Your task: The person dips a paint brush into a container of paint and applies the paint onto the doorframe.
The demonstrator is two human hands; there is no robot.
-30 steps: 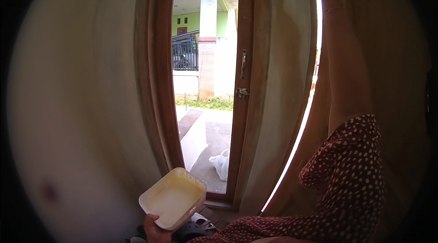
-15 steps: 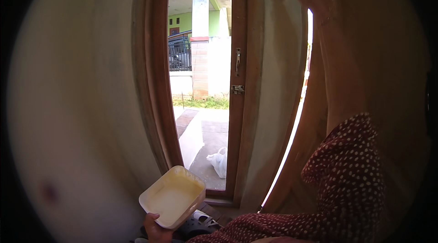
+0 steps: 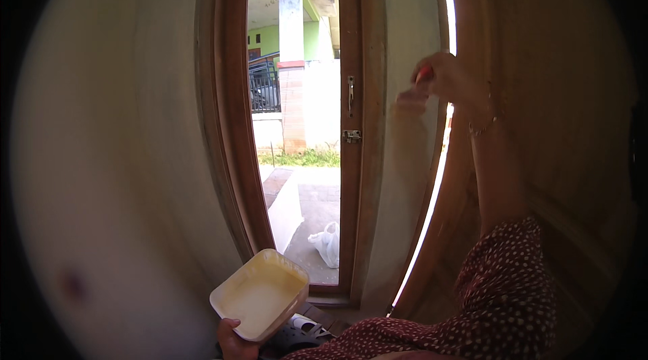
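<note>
Left hand (image 3: pixel 237 342): closed on a tub (image 3: pixel 289 309), thumb over the near rim, other fingers mostly hidden.

Tub: one, pale, rectangular with rounded corners; lay near, left of centre, tilted, its open top showing a cream-coloured coating (image 3: pixel 253 302) inside.

Right hand (image 3: pixel 452 80): raised farther off and to the right, curled around a brush (image 3: pixel 424 75); a thin bracelet (image 3: pixel 482 129) circled the wrist.

Brush: one, red at the handle, bristle end blurred; stood in front of a pale wall strip (image 3: pixel 405 177). Whether the bristles touched the surface could not be told.

Sleeve (image 3: pixel 506 279): dark red, pale-dotted, at right on the right arm.

Frame (image 3: pixel 233 157): brown wood, at centre, left of the strip; carried a metal handle (image 3: pixel 351 95) and, below it, a latch (image 3: pixel 352 136).

Far side, seen through the frame: a white plastic bag (image 3: pixel 327 246) on paving, grass (image 3: pixel 310 157) beyond, then a pillar (image 3: pixel 293 90) of a green-walled building.
</note>
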